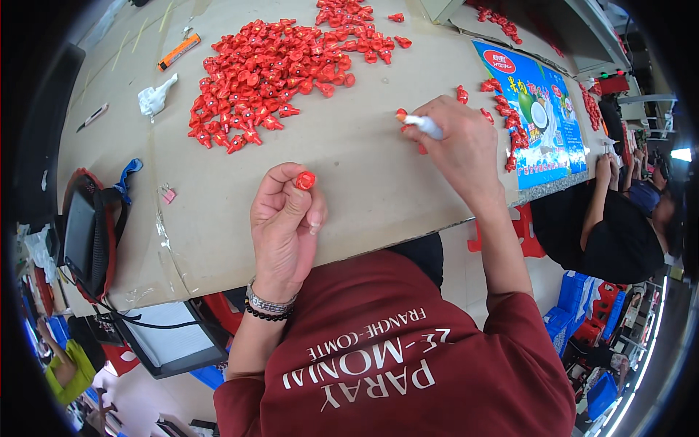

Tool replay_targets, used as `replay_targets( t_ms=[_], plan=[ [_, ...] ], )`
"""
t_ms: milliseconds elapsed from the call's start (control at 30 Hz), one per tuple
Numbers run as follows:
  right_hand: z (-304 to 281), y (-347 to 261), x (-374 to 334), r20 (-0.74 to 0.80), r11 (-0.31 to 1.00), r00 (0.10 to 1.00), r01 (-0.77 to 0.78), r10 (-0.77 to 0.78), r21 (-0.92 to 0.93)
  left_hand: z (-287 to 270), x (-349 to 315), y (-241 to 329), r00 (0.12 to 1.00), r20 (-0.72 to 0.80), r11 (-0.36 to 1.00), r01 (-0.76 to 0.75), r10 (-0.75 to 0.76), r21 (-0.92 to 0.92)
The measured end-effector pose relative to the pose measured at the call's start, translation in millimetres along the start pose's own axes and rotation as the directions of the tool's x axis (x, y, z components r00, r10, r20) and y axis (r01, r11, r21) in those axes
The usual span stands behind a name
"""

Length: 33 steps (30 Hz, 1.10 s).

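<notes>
Left hand [282, 222] pinches red piece [305, 180] (right hand [466, 142] angles tube [428, 127]).

Right grip [466, 142] conceals part of white tube [427, 127]. Left grip [282, 215] partly covers red piece [305, 180]. Upper view edge truncates far red cluster [344, 16].

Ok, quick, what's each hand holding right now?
Left hand: closed, pinching a small red piece between thumb and finger.
Right hand: closed around a small white bottle with a narrow tip.
</notes>
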State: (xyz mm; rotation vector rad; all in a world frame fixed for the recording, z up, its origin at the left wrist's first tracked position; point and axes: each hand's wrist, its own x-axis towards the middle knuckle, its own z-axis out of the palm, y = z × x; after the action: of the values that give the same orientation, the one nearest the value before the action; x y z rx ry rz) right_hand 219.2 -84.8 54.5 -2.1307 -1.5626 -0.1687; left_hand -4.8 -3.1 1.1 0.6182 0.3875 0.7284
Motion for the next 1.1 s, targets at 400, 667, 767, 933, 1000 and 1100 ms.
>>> replay_targets(
  t_ms=[400,667,767,933,1000,1100],
  plan=[
    [26,-35,-15,0.105,0.979,0.994,-0.007,-0.015,0.202,5,-3,2,0.999,-0.048,1.0,0.008,-0.009,-0.018],
    [23,-41,-15,0.023,0.932,0.987,-0.16,0.162,0.326,-4,-4,1,0.999,-0.044,0.999,-0.014,0.012,-0.043],
    [23,-46,-18,0.043,0.951,0.989,-0.146,0.14,0.272,1,-4,3,0.999,-0.049,1.0,-0.012,0.011,-0.028],
    [36,-46,-23,0.057,0.971,0.993,-0.109,0.099,0.214,5,-5,8,0.997,-0.074,0.997,0.015,-0.021,-0.08],
    [38,-49,-22,0.037,0.972,0.996,-0.085,0.079,0.221,4,-5,8,0.996,-0.088,0.996,0.022,-0.029,-0.088],
    [42,-54,-26,0.022,0.964,0.999,-0.032,0.028,0.263,2,-6,9,0.994,-0.106,0.995,0.028,-0.039,-0.1]
  ],
)
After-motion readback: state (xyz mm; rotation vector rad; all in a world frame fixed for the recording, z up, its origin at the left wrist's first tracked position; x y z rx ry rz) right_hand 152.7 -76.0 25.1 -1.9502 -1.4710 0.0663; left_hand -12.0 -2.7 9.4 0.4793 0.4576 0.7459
